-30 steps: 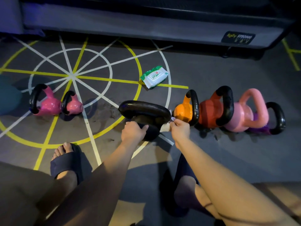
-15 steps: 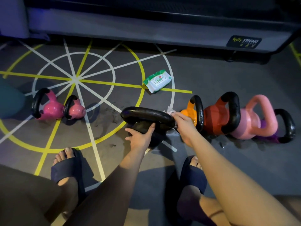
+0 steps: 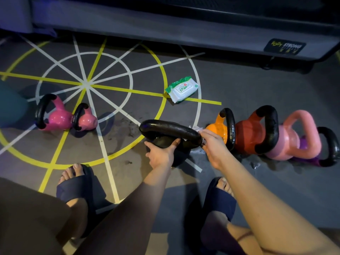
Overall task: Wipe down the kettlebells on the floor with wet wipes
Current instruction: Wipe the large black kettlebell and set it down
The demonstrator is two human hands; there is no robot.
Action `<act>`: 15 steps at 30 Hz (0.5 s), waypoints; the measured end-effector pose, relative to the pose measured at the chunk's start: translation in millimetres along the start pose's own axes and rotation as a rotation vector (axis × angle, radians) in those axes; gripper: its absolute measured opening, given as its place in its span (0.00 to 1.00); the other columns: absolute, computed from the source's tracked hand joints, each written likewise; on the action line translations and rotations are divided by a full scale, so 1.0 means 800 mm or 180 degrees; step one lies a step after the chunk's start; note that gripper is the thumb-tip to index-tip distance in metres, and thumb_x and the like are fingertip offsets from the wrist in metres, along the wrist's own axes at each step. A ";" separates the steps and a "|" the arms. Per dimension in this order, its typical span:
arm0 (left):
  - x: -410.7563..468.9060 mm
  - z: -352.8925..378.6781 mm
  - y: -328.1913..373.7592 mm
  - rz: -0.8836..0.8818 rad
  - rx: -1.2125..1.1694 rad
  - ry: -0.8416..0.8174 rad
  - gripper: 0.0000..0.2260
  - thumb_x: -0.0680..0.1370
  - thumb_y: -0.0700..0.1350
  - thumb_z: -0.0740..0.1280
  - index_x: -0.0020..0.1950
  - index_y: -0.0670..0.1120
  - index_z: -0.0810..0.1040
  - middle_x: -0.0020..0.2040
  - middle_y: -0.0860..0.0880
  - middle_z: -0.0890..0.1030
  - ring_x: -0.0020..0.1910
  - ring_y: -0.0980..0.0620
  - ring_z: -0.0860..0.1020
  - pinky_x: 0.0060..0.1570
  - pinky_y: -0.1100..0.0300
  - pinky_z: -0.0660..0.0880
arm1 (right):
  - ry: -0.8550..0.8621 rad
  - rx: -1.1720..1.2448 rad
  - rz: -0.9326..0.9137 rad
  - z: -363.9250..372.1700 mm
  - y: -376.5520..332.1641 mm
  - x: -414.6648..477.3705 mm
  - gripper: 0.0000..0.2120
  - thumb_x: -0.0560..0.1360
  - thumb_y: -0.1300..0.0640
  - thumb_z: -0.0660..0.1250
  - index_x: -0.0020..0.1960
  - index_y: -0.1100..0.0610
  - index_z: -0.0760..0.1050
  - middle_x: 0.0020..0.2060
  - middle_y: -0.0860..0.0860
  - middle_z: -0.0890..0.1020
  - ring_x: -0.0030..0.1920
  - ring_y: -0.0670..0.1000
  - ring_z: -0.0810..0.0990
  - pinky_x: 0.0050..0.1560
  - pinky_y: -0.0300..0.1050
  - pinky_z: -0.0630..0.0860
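A black kettlebell stands on the floor in the middle. My left hand rests against its body under the handle, thumb and fingers spread round it. My right hand grips a white wet wipe against the right end of the black handle. To the right lie an orange kettlebell, a red one, a light pink one and a purple one. Two pink kettlebells lie at the left.
A pack of wet wipes lies on the floor behind the black kettlebell. A grey padded bench edge runs along the back. My feet in dark slides stand near the front. A teal object sits at far left.
My right hand with the wipe has moved from the kettlebell's body up onto the right end of its handle. My left hand has slid lower, opening round the body.
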State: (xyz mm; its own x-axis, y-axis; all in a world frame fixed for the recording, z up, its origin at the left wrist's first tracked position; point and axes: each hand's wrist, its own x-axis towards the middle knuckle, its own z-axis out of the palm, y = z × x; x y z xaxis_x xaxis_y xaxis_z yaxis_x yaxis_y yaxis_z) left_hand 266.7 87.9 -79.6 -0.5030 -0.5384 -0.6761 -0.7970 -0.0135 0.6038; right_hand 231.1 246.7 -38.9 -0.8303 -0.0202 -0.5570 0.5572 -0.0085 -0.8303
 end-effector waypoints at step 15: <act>0.063 -0.108 0.048 0.1680 0.2068 -0.1648 0.45 0.64 0.55 0.83 0.78 0.53 0.69 0.64 0.54 0.78 0.68 0.52 0.73 0.60 0.64 0.65 | -0.0440 0.0717 0.0725 0.053 0.066 -0.105 0.08 0.81 0.62 0.65 0.56 0.62 0.81 0.52 0.58 0.84 0.51 0.55 0.83 0.49 0.44 0.81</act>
State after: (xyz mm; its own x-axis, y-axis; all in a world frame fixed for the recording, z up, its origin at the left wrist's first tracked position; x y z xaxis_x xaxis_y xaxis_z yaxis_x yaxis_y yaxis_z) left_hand 239.4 -12.5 -53.8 -0.8080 0.0954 -0.5814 -0.3787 0.6719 0.6365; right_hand 330.6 205.9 -35.2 -0.6833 -0.1819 -0.7071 0.7296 -0.2083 -0.6514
